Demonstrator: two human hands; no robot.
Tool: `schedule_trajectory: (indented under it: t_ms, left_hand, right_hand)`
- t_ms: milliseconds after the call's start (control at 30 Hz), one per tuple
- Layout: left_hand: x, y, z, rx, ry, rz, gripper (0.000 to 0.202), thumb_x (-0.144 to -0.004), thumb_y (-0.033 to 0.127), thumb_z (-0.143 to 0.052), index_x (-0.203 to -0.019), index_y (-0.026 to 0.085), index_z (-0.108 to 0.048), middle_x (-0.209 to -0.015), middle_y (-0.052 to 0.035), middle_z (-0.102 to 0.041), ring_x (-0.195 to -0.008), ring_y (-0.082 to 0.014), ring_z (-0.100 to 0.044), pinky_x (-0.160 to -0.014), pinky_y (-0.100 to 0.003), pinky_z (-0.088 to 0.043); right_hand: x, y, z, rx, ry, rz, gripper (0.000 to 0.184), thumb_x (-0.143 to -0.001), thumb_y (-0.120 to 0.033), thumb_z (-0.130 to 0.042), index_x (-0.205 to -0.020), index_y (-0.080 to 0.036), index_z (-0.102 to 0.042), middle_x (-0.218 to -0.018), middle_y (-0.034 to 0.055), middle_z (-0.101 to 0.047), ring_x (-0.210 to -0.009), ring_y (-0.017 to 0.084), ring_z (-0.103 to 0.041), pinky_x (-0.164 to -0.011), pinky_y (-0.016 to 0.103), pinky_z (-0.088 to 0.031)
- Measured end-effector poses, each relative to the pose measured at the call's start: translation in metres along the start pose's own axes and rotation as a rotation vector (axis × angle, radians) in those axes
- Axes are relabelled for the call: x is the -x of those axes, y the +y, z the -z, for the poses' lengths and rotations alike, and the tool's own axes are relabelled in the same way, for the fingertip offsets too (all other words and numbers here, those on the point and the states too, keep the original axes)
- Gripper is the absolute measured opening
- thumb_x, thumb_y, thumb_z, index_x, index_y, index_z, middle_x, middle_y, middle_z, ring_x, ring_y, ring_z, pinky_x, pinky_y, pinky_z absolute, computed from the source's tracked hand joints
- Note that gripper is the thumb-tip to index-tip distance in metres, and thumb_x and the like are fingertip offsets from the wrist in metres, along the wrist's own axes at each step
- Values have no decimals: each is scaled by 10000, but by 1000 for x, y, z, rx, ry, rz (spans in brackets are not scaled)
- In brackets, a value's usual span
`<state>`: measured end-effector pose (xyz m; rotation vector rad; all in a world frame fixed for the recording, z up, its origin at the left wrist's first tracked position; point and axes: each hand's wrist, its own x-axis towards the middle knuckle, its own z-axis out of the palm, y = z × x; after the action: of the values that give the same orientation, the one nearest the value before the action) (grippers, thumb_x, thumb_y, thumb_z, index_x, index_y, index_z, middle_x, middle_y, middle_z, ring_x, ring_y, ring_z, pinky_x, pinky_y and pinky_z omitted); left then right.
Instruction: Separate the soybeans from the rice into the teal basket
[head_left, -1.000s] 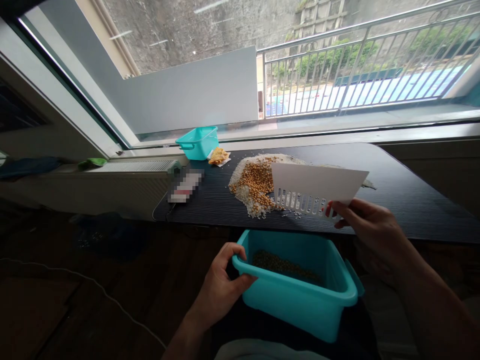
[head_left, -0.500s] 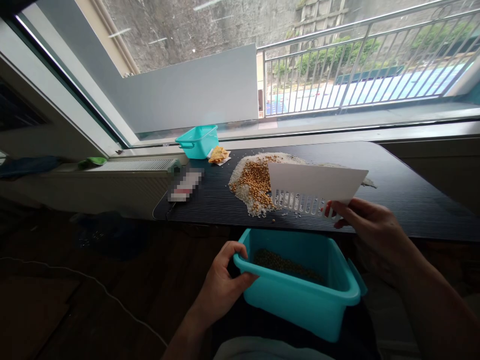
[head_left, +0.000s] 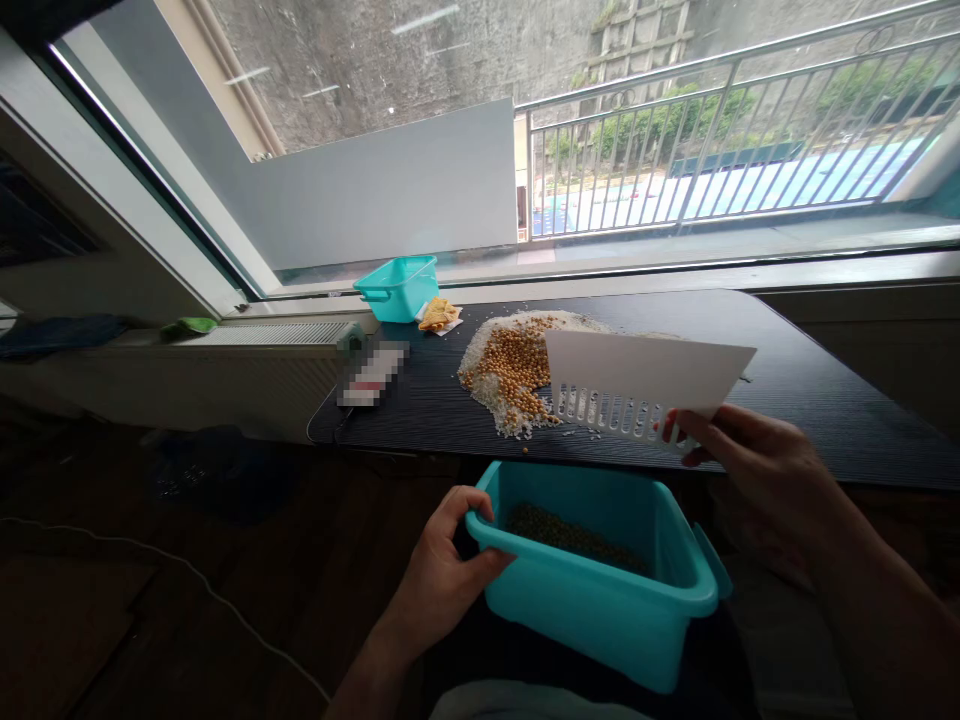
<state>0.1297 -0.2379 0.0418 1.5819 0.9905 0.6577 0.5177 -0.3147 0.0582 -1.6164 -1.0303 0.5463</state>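
Observation:
My left hand [head_left: 457, 560] grips the left rim of a turquoise plastic bin [head_left: 585, 600], thumb outside and fingers over the edge. Small dark greenish grains [head_left: 570, 530] cover part of the bin's floor. In my right hand [head_left: 742, 445] is a white slotted scoop [head_left: 645, 370], pinched near its lower right corner and held above the table's near edge. Just left of the scoop lies a pile of white rice [head_left: 484, 385] with yellow-brown beans [head_left: 517, 360] spread over it. The scoop hides the pile's right part.
The dark table [head_left: 795, 400] runs along the window. At its back left stands a smaller turquoise basket [head_left: 401, 290] beside a yellow crumpled item [head_left: 439, 315]. A blurred-out object [head_left: 373, 375] lies at the table's left end, near a radiator [head_left: 277, 335].
My right hand has moved slightly right with the scoop, showing a little more of the pile's edge. The left hand keeps its grip on the bin.

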Motion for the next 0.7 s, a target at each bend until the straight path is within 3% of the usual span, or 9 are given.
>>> schedule_trajectory:
  t_ms: [133,300,567,700]
  left_hand:
    - [1,1,5,-9,-6,-2,382,-906,533,-980,-961,277,-701,-964,20,-635,-936,-259,-619,-918,-357,-582]
    - [1,-1,5,5,23,8,392,-889,531,-982,-943,281,-684,-945,27,-604,-937,-264,-616,-913,-361,-573]
    - [1,-31,-1,10,51,-47,401,-973,540,-1018,-1008,281,-714,-987,33,-614,-930,-247,-590,-910,-334,-568]
    - [1,-33,-1,6,55,-59,411,-963,541,-1032,-1005,279,-718,-990,31,-621,-932,-249,-599,-904,-334,-566]
  right_hand:
    - [-6,3,-3,-29,-10,26,824,-783,-1118,-952,-892,-301,-961,-923,99,-906,-807,312,-828,-717,486,-798]
    - [-2,4,3,-12,-34,-5,842,-731,-1143,-965,-847,-308,-974,-872,96,-906,-695,288,-797,-657,470,-778]
    - [-14,6,-1,-39,-32,0,837,-738,-1139,-958,-878,-314,-985,-927,114,-913,-820,326,-849,-731,498,-820]
    - [-14,1,-6,-30,-76,2,873,-714,-1164,-945,-862,-304,-969,-882,106,-896,-756,307,-820,-706,495,-808]
